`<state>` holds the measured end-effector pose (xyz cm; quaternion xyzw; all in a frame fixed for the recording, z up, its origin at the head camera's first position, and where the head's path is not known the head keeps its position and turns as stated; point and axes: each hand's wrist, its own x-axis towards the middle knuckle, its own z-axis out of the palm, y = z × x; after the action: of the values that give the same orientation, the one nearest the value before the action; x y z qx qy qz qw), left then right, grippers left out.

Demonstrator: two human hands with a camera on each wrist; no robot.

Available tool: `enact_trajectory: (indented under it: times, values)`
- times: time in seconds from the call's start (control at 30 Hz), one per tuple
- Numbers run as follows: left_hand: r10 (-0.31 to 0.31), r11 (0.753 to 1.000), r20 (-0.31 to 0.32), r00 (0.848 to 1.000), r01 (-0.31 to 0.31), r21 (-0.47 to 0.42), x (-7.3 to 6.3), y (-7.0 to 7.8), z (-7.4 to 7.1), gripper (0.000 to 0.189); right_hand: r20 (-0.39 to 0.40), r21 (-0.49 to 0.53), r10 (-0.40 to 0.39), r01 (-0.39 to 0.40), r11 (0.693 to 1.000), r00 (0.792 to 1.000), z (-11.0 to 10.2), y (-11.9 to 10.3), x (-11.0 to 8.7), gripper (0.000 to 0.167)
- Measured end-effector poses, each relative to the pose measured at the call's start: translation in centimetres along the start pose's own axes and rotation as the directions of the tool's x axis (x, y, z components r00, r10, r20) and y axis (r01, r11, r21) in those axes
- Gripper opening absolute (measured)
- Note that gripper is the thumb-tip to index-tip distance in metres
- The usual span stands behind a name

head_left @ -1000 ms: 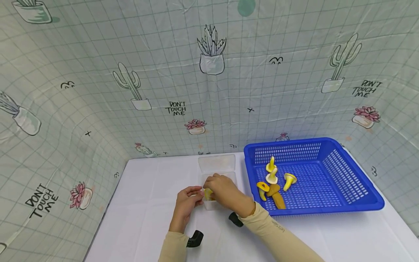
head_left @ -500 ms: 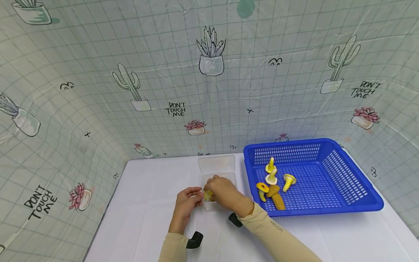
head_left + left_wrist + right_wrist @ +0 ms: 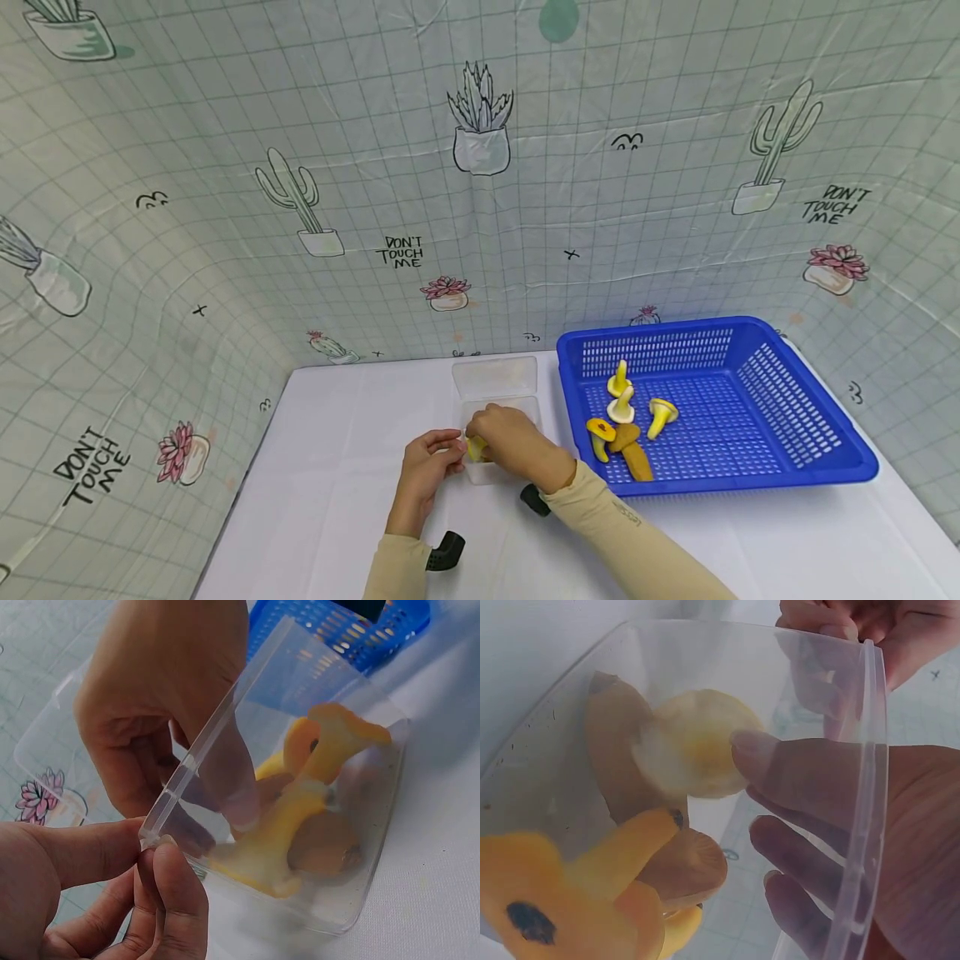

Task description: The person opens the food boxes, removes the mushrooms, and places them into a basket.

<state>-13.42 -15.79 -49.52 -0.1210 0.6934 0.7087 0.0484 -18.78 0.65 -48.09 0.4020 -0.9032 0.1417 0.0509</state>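
A clear plastic box (image 3: 486,475) stands on the white table, its lid (image 3: 497,377) hinged back behind it. My left hand (image 3: 429,473) pinches the box's near-left rim between thumb and fingers. My right hand (image 3: 513,443) reaches down inside, its thumb lying on the pale cap of a yellow mushroom (image 3: 697,742) with a finger just behind that edge. Beside that mushroom in the box lie a brown mushroom (image 3: 619,742) and an orange-yellow mushroom (image 3: 330,739). From the head view, the right hand hides most of the box's contents.
A blue perforated basket (image 3: 757,483) stands to the right of the box. Several mushrooms lie at its left side, among them a yellow one (image 3: 662,415) and a brown one (image 3: 637,460). A patterned curtain (image 3: 360,167) closes off the back and sides.
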Motion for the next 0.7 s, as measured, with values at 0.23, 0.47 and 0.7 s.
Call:
enact_trajectory:
  times: [0.23, 0.47, 0.7]
  values:
    - [-0.008, 1.0, -0.002, 1.0, 0.008, -0.001, 0.1, -0.2, 0.1, 0.031, -0.054, -0.026, -0.024, 0.023, 0.999, 0.998, 0.2, 0.1, -0.2, 0.014]
    - [-0.011, 1.0, -0.002, 1.0, 0.011, -0.003, 0.0, -0.1, 0.1, 0.031, -0.062, -0.066, 0.014, -0.018, 0.998, 0.998, 0.0, -0.1, -0.5, 0.013]
    - [-0.009, 1.0, -0.011, 1.0, 0.009, 0.011, 0.0, 0.1, 0.1, 0.033, -0.167, -0.085, 0.045, -0.06, 0.995, 0.985, -1.5, -0.1, -1.5, 0.012]
